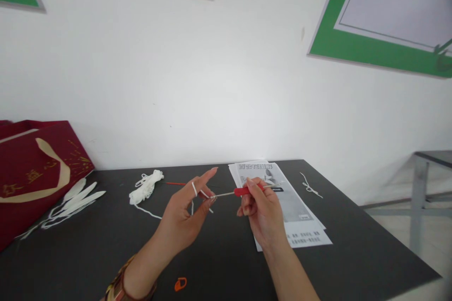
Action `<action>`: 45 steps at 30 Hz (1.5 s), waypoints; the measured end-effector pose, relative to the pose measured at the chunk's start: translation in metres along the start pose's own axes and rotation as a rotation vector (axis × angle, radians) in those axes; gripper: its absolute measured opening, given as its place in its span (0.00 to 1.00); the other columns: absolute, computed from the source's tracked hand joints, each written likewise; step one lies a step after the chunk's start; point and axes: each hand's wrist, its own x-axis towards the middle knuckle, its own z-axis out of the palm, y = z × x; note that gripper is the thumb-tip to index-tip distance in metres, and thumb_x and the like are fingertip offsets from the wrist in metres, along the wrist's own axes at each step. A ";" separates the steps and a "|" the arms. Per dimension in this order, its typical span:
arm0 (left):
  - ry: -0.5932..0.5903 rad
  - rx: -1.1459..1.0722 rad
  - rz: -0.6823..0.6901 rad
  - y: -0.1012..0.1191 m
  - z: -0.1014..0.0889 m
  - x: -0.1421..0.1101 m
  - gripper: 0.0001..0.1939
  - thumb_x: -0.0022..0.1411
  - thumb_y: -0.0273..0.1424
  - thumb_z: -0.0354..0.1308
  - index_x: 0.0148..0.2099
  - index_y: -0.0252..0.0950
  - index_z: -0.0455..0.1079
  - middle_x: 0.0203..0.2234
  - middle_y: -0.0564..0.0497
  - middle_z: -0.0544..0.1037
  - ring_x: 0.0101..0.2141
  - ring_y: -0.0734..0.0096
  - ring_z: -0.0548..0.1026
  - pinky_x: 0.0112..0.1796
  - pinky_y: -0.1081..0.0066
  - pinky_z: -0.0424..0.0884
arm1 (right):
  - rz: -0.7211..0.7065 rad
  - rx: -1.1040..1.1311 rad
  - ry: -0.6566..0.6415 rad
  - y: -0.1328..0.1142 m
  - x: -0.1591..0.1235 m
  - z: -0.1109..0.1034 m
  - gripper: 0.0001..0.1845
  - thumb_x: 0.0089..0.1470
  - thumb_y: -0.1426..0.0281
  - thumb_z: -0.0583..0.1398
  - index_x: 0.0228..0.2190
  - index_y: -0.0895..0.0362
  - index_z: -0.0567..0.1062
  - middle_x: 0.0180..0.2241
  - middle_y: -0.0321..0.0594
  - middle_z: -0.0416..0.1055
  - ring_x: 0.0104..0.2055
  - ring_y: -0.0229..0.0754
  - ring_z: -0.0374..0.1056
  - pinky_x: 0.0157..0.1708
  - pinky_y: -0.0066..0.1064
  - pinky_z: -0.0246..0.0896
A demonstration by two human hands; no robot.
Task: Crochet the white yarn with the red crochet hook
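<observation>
White yarn point(146, 187) sits bunched on the dark table point(353, 244); a strand runs up over the left hand point(183, 216), looped round the index finger and pinched at thumb and middle fingertip. The right hand point(263, 211) is closed on a red-handled crochet hook point(243, 191), tip at that pinch. Slack tension could probably let the loop slide off.

We are holding a slim metal crochet hook with a red plastic handle point(237, 192) level above the dark desk point(219, 263), its tip pointing left. We are looping thin white yarn point(194, 189) around one raised finger, with a strand trailing down to a loose white yarn bundle point(145, 186) lying on the desk behind, near the wall.
</observation>
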 end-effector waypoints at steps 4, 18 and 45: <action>-0.001 0.014 -0.080 -0.003 0.003 0.000 0.27 0.60 0.27 0.53 0.61 0.43 0.57 0.29 0.55 0.72 0.30 0.73 0.70 0.36 0.70 0.66 | 0.008 -0.001 -0.002 0.001 0.001 0.000 0.12 0.51 0.65 0.62 0.24 0.57 0.65 0.13 0.28 0.67 0.12 0.29 0.59 0.13 0.22 0.66; -0.074 -0.493 -0.470 0.005 -0.003 0.009 0.31 0.52 0.30 0.62 0.59 0.38 0.61 0.30 0.53 0.72 0.29 0.73 0.68 0.30 0.74 0.64 | -0.059 -0.077 0.037 0.001 0.001 0.001 0.15 0.51 0.62 0.62 0.23 0.57 0.64 0.13 0.30 0.69 0.12 0.31 0.63 0.13 0.21 0.65; -0.173 -0.416 -0.574 0.009 -0.009 0.013 0.04 0.45 0.22 0.62 0.28 0.33 0.74 0.26 0.51 0.75 0.22 0.74 0.66 0.26 0.71 0.59 | -0.194 -0.300 0.063 0.001 -0.002 -0.002 0.19 0.55 0.61 0.58 0.18 0.55 0.61 0.07 0.23 0.56 0.08 0.30 0.50 0.11 0.26 0.62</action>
